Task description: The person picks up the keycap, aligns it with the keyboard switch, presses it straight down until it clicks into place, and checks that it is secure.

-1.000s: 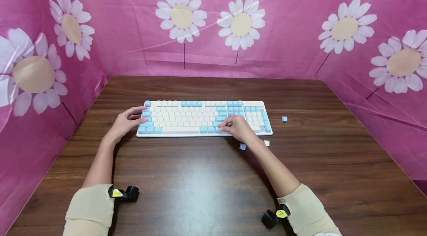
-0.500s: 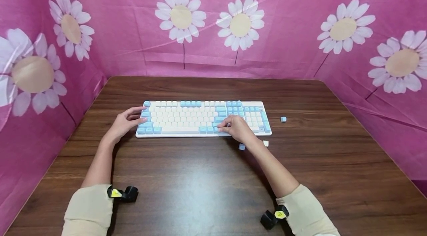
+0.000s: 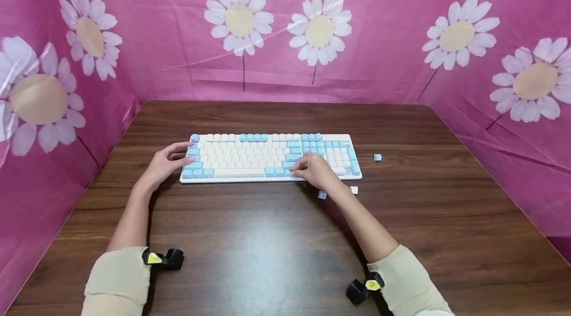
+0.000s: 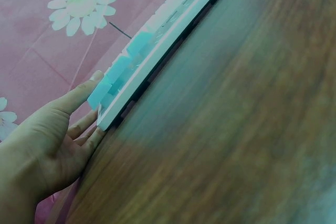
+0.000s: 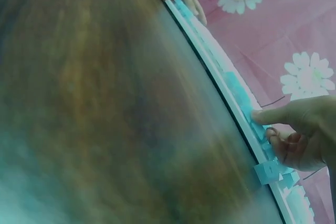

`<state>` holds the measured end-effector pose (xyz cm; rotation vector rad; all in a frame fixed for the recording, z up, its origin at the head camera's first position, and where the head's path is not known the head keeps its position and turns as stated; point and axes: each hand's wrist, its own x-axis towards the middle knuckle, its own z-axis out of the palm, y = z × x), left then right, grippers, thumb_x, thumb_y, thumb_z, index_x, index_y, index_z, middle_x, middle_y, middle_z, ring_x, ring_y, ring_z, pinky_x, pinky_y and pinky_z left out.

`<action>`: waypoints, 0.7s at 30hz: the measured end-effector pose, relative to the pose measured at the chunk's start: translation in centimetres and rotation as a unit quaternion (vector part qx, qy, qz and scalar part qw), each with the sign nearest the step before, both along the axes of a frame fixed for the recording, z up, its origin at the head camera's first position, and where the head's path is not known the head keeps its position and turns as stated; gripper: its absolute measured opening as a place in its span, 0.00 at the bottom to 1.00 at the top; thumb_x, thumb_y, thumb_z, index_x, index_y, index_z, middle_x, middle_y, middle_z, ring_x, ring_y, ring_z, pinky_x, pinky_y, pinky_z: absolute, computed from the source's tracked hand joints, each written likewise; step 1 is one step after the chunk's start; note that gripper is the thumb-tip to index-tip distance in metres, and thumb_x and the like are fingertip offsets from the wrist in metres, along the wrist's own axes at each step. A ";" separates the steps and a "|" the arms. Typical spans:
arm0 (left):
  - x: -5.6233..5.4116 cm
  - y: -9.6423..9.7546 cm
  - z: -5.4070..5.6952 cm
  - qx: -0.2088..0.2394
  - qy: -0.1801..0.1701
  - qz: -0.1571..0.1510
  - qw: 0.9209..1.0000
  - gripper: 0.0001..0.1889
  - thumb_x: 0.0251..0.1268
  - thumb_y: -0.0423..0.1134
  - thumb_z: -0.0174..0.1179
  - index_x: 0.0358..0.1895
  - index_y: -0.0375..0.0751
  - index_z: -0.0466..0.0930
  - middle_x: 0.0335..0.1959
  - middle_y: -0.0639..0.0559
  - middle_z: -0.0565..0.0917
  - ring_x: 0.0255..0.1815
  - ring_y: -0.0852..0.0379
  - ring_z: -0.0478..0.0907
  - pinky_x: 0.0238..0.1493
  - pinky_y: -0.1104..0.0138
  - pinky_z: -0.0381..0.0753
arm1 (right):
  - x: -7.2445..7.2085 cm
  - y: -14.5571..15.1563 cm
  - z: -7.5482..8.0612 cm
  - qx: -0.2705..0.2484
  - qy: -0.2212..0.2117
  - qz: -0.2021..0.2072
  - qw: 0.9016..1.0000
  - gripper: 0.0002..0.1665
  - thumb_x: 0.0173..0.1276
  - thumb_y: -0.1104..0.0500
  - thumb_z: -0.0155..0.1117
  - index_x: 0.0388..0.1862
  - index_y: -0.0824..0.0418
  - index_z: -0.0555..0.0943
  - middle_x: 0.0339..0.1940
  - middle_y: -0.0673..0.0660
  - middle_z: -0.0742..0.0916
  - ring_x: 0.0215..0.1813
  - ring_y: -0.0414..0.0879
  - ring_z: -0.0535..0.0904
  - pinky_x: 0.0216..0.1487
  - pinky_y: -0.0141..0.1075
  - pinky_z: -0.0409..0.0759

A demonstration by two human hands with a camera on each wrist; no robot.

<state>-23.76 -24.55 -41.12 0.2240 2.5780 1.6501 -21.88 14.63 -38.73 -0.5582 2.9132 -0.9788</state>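
Note:
A white keyboard with white and light-blue keycaps (image 3: 241, 158) lies across the middle of the table. At its left end, my left hand (image 3: 166, 163) holds the edge; in the left wrist view the thumb (image 4: 86, 87) lies on the blue keys while the other fingers bend against the side. My right hand (image 3: 315, 171) has thumb and index finger close together on a blue keycap (image 3: 289, 171) in the bottom row, right of the space bar. The right wrist view shows its other fingers (image 5: 291, 148) curled. My right hand hides part of the keys beneath it.
Loose keycaps lie on the wooden table (image 3: 250, 256): a blue one (image 3: 377, 157) right of the keyboard, a white one (image 3: 354, 190) and a grey-blue one (image 3: 322, 195) in front of it, near my right forearm. A pink flowered cloth (image 3: 276, 73) hangs behind.
Both hands keep their places on the keyboard. Only the head view has shifted slightly, so everything appears a little further left.

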 end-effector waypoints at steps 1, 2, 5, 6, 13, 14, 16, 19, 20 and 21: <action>0.0 0.0 0.0 0.000 0.002 0.000 1.000 0.30 0.61 0.46 0.60 0.64 0.37 0.65 0.62 0.40 0.66 0.60 0.44 0.63 0.53 0.62 0.64 | 0.0 0.0 0.1 -0.004 -0.004 0.001 1.000 0.03 0.55 0.62 0.70 0.30 0.61 0.87 0.29 0.51 0.79 0.34 0.45 0.76 0.37 0.36 0.73; 0.1 0.0 0.0 0.000 0.004 -0.001 1.000 0.30 0.61 0.46 0.60 0.64 0.37 0.65 0.62 0.40 0.66 0.60 0.44 0.63 0.52 0.63 0.64 | 0.0 0.1 0.1 -0.006 -0.004 0.002 1.000 0.04 0.55 0.62 0.70 0.30 0.61 0.87 0.29 0.51 0.80 0.34 0.45 0.76 0.37 0.36 0.73; 0.1 0.0 -0.1 0.004 0.009 -0.002 1.000 0.30 0.61 0.46 0.60 0.63 0.36 0.65 0.62 0.39 0.67 0.60 0.44 0.64 0.50 0.66 0.66 | 0.0 0.1 0.1 -0.013 -0.002 0.004 1.000 0.03 0.55 0.62 0.70 0.30 0.60 0.86 0.28 0.50 0.80 0.34 0.45 0.75 0.36 0.36 0.73; 0.1 0.0 -0.1 0.004 0.009 -0.002 1.000 0.29 0.61 0.46 0.60 0.63 0.36 0.66 0.61 0.39 0.67 0.59 0.44 0.64 0.49 0.67 0.66 | 0.0 0.2 0.1 -0.014 0.001 0.006 1.000 0.03 0.54 0.62 0.71 0.29 0.60 0.86 0.27 0.50 0.79 0.34 0.45 0.75 0.36 0.36 0.73; 0.0 0.0 -0.2 0.001 0.005 -0.005 1.000 0.30 0.61 0.46 0.60 0.64 0.37 0.65 0.62 0.39 0.66 0.60 0.43 0.63 0.49 0.65 0.66 | 0.2 0.2 0.3 -0.007 0.018 0.008 1.000 0.02 0.54 0.61 0.71 0.27 0.58 0.85 0.26 0.49 0.78 0.33 0.45 0.75 0.35 0.38 0.72; 0.0 -0.1 -0.2 0.001 0.004 -0.005 1.000 0.30 0.61 0.46 0.60 0.64 0.37 0.65 0.62 0.39 0.66 0.60 0.43 0.63 0.50 0.64 0.66 | 0.2 0.2 0.4 -0.006 0.019 0.009 1.000 0.02 0.54 0.61 0.71 0.28 0.57 0.85 0.26 0.48 0.78 0.33 0.45 0.75 0.35 0.37 0.72; 0.0 -0.1 -0.1 0.000 0.003 -0.004 1.000 0.30 0.61 0.46 0.60 0.64 0.37 0.65 0.63 0.39 0.66 0.60 0.43 0.63 0.51 0.62 0.66 | 0.2 0.1 0.5 -0.001 0.019 0.011 1.000 0.02 0.55 0.60 0.70 0.28 0.57 0.85 0.26 0.49 0.79 0.32 0.45 0.75 0.34 0.37 0.72; 0.0 -0.1 -0.1 -0.002 0.001 -0.005 1.000 0.30 0.62 0.46 0.60 0.65 0.37 0.64 0.63 0.39 0.65 0.61 0.43 0.62 0.51 0.60 0.66 | 0.2 0.1 0.7 0.004 0.015 0.013 1.000 0.02 0.55 0.60 0.70 0.29 0.57 0.85 0.26 0.49 0.79 0.32 0.45 0.75 0.34 0.37 0.72; 0.0 -0.1 -0.1 -0.002 0.001 -0.005 1.000 0.30 0.62 0.45 0.60 0.65 0.37 0.64 0.63 0.39 0.65 0.61 0.43 0.62 0.52 0.60 0.65 | 0.3 0.1 0.8 0.005 0.014 0.013 1.000 0.02 0.56 0.60 0.70 0.29 0.57 0.85 0.27 0.49 0.79 0.33 0.45 0.75 0.34 0.37 0.72; 0.0 -0.1 -0.1 -0.002 0.001 -0.006 1.000 0.30 0.62 0.45 0.60 0.65 0.37 0.64 0.63 0.39 0.65 0.61 0.43 0.62 0.51 0.60 0.65 | 0.3 0.1 0.8 0.006 0.013 0.014 1.000 0.02 0.56 0.60 0.70 0.29 0.57 0.85 0.27 0.49 0.79 0.33 0.45 0.75 0.34 0.37 0.72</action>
